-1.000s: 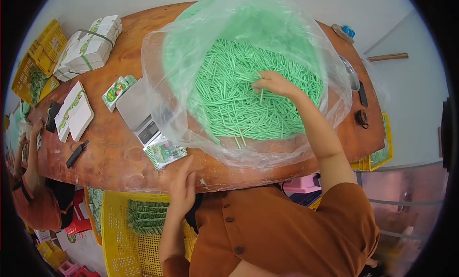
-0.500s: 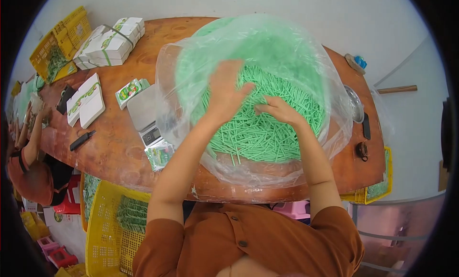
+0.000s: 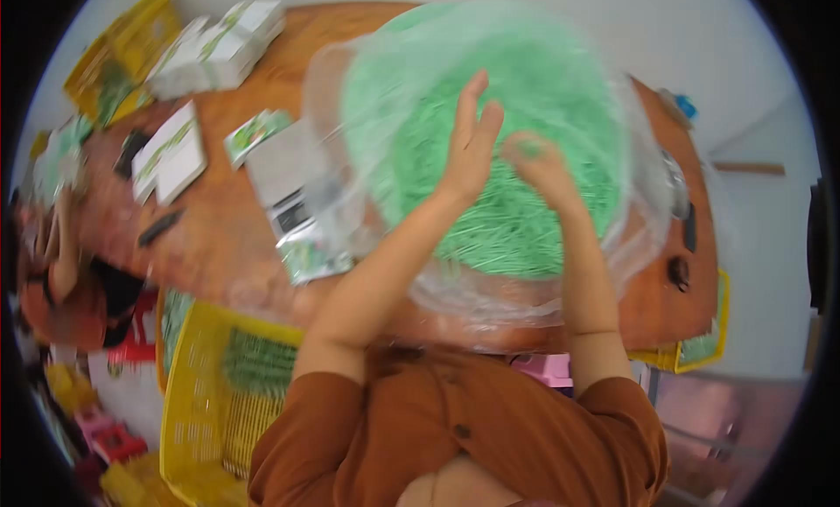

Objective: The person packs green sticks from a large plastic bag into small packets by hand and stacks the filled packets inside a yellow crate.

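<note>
Green sticks point(image 3: 503, 231) fill a large round container lined with a clear plastic bag point(image 3: 324, 113). My left hand point(image 3: 471, 144) is over the sticks, thumb and fingers apart, with nothing visible in it. Just right of it, my right hand point(image 3: 538, 166) is blurred above the sticks, its fingers curled; what it holds, if anything, cannot be made out. A scale point(image 3: 278, 170) stands left of the bag, with a green-and-white packet point(image 3: 311, 255) at its front edge and more packets point(image 3: 255, 135) at its back left.
On the wooden table point(image 3: 227, 236) are white cartons point(image 3: 219, 48), flat white boxes point(image 3: 171, 153) and a black tool point(image 3: 161, 227). A phone-like object point(image 3: 690, 227) lies right. A yellow crate point(image 3: 197, 393) with green packets stands below the front edge. Another person point(image 3: 66, 306) is at far left.
My left hand has come up from the table's front edge to over the sticks. My right hand has lifted slightly from the sticks. The whole view has shifted as the head moved.
</note>
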